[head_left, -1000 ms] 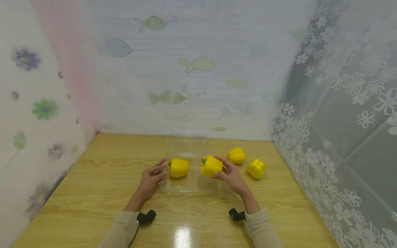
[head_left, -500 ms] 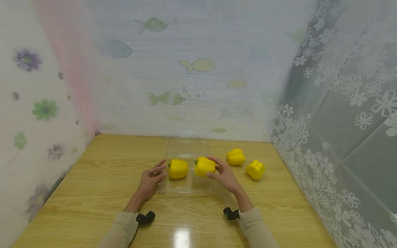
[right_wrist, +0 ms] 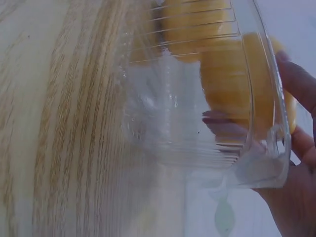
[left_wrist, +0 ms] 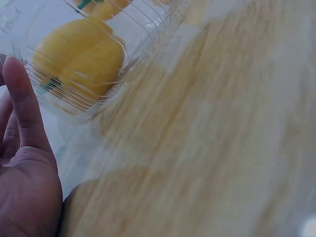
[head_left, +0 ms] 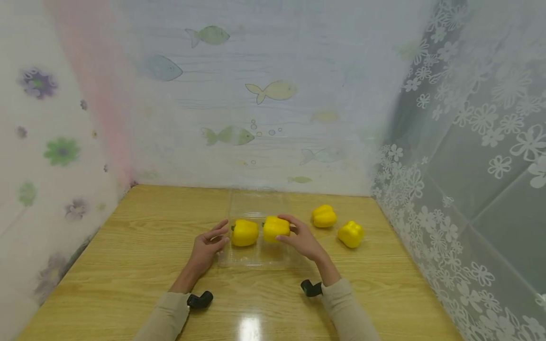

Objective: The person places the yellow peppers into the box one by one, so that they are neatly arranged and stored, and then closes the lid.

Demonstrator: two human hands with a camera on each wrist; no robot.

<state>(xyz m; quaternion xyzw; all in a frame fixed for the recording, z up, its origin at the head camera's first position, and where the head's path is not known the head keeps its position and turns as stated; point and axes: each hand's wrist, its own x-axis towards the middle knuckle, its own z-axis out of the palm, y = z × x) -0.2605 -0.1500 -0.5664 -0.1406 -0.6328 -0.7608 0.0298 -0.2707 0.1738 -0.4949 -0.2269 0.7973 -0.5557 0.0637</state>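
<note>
Grip: right hand (head_left: 302,239) holds one yellow pepper, the held pepper (head_left: 276,228), thumb on the near side and fingers round the far side; spread is that of the fruit itself. Held pepper lies directly left of the right palm, green stem (head_left: 263,225) pointing away from it; long axis runs roughly left to right across the clear box (head_left: 239,259). Governing relation: its stem end faces the boxed pepper (head_left: 245,233), a narrow gap between the two; the right wrist view shows it partly below the rim, contact with the floor of the box not determinable. Left hand (head_left: 205,248) stands farther off, beside the left wall, fingers extended and holding nothing; whether it touches the wall cannot be told. Lid (head_left: 258,203), apparently folded back, lies beyond; far loose pepper (head_left: 323,216) and near loose pepper (head_left: 351,234) rest on the table (head_left: 149,227), right of the box, apart from each other.
</note>
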